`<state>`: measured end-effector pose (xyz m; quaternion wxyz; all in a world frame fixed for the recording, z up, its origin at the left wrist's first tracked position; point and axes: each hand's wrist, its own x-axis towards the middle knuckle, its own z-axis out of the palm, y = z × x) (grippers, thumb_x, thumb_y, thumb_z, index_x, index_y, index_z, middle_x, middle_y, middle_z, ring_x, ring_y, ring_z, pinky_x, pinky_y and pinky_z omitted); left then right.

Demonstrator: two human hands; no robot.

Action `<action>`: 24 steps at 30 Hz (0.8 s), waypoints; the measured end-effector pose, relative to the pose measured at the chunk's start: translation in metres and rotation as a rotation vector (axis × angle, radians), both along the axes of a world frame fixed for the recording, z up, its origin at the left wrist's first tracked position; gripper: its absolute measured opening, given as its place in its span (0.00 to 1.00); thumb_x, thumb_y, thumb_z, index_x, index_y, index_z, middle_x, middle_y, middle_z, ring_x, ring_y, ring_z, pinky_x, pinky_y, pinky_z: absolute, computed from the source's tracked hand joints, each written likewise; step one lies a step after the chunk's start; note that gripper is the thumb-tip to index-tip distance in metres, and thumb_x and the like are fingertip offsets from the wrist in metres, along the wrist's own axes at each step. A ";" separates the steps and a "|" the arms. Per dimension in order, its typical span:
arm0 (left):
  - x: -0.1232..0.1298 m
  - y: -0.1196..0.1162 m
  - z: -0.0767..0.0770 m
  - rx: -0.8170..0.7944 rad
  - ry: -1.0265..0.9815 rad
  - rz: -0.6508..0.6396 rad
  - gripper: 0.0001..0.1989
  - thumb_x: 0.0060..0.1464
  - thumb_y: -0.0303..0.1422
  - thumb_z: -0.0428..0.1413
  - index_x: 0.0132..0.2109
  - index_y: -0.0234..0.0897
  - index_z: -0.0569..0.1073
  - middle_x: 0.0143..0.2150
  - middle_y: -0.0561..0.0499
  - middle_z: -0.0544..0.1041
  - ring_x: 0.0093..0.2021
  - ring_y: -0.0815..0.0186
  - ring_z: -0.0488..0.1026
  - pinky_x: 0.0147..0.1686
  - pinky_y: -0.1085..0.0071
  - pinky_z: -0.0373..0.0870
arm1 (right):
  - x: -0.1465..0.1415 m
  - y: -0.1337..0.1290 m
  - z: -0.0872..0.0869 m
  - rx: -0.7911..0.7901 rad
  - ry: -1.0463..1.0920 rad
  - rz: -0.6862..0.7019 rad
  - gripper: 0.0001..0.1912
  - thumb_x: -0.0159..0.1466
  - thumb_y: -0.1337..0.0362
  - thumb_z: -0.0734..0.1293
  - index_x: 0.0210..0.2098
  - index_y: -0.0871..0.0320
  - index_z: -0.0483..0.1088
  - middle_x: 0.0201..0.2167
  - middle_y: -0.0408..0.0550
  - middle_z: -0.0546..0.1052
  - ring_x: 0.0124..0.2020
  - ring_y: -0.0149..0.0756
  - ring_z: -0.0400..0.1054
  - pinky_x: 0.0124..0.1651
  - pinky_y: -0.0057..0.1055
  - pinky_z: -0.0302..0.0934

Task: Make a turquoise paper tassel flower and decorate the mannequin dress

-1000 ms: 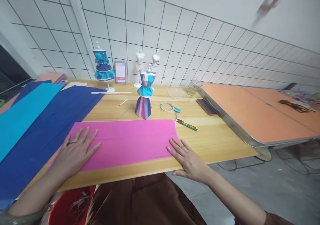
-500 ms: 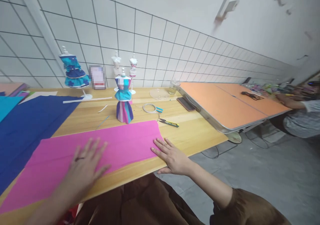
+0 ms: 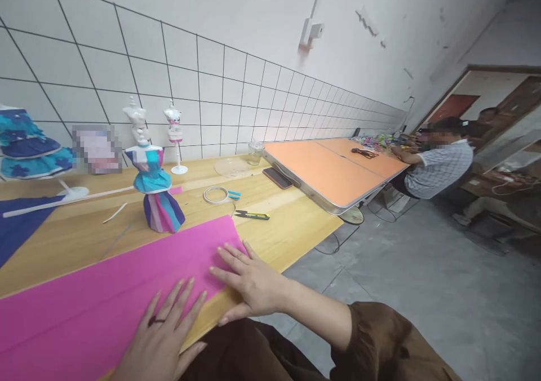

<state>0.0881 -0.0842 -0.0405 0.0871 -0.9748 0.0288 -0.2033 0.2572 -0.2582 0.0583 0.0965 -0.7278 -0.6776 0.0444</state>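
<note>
Pink fabric (image 3: 114, 279) lies flat along the front of the wooden table, with a faint crease running lengthwise. My left hand (image 3: 163, 336) rests on it with fingers spread, near the front edge; a dark ring is on one finger. At the fabric's right end, my right hand (image 3: 253, 282) presses flat, its fingers on the cloth and its thumb by the table edge. Beyond the fabric stands a small dress form (image 3: 152, 172) in a striped and turquoise dress. Thread snips (image 3: 253, 215) with a yellow and black handle lie past the right end of the fabric.
A roll of tape (image 3: 216, 195), a phone (image 3: 278, 178) and a glass jar (image 3: 255, 154) sit farther back on the wooden table (image 3: 291, 237). Other dress forms stand left. An orange table (image 3: 333, 169) adjoins on the right, where another person (image 3: 443, 164) sits.
The view has swung to the right, so things appear shifted left. My left hand has slid along the fabric towards my right hand, which stays at the fabric's end.
</note>
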 end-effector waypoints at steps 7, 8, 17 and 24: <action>-0.004 -0.002 0.002 -0.024 0.031 0.021 0.26 0.51 0.51 0.47 0.53 0.42 0.69 0.52 0.42 0.70 0.53 0.50 0.65 0.55 0.51 0.49 | -0.011 0.071 -0.017 0.076 0.041 -0.028 0.34 0.63 0.46 0.51 0.62 0.59 0.46 0.64 0.60 0.43 0.65 0.43 0.31 0.62 0.49 0.32; -0.004 -0.002 0.002 -0.026 0.028 0.020 0.26 0.51 0.50 0.47 0.54 0.43 0.68 0.52 0.42 0.70 0.52 0.51 0.65 0.55 0.51 0.49 | -0.010 0.077 -0.023 0.061 0.041 -0.029 0.33 0.63 0.47 0.50 0.62 0.59 0.47 0.64 0.60 0.45 0.65 0.43 0.32 0.62 0.50 0.32; -0.004 -0.008 0.016 -0.047 0.093 0.038 0.28 0.52 0.48 0.48 0.59 0.44 0.59 0.60 0.42 0.61 0.59 0.50 0.57 0.55 0.50 0.49 | 0.008 0.072 -0.041 0.006 -0.005 -0.050 0.33 0.64 0.46 0.48 0.62 0.58 0.46 0.65 0.56 0.41 0.65 0.43 0.30 0.62 0.50 0.28; -0.008 -0.018 0.038 -0.170 0.251 0.079 0.33 0.53 0.49 0.47 0.62 0.44 0.51 0.64 0.45 0.52 0.64 0.55 0.45 0.59 0.51 0.44 | 0.031 0.041 -0.053 0.012 -0.056 -0.219 0.33 0.65 0.48 0.48 0.64 0.55 0.38 0.65 0.53 0.37 0.65 0.45 0.29 0.61 0.53 0.32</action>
